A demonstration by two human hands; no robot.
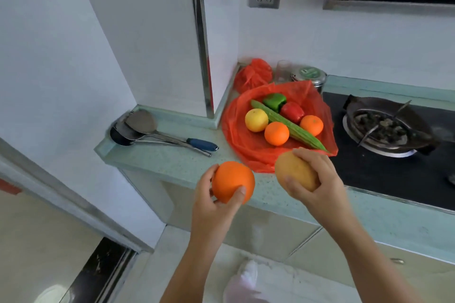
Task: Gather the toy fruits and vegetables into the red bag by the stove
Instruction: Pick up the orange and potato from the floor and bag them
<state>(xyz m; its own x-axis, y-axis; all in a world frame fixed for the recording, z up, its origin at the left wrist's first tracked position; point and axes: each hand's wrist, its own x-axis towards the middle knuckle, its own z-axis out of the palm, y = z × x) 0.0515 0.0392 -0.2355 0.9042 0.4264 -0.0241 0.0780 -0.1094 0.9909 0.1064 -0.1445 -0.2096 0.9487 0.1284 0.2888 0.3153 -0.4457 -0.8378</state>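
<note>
Orange (232, 181) clasped in my left hand (206, 202), tan fruit (294, 170) in my right hand (317, 179); I'd set both mid red bag (248, 155) so neither rolls off.

Your left hand (209, 202) holds a vivid orange fruit (232, 182); your right hand (317, 179) holds a dull golden-tan fruit (296, 171). On the pale green, speckled counter (172, 162), the red bag (234, 115) carries a green pepper (274, 101), a red pepper (292, 112), a yellow citrus (256, 120), two oranges (276, 133) and a green gourd (283, 123).

The left hand (209, 194), the right hand (317, 179) and both forearms are bare. Low down there is a blurry white shoe (246, 280) on one foot.
</note>
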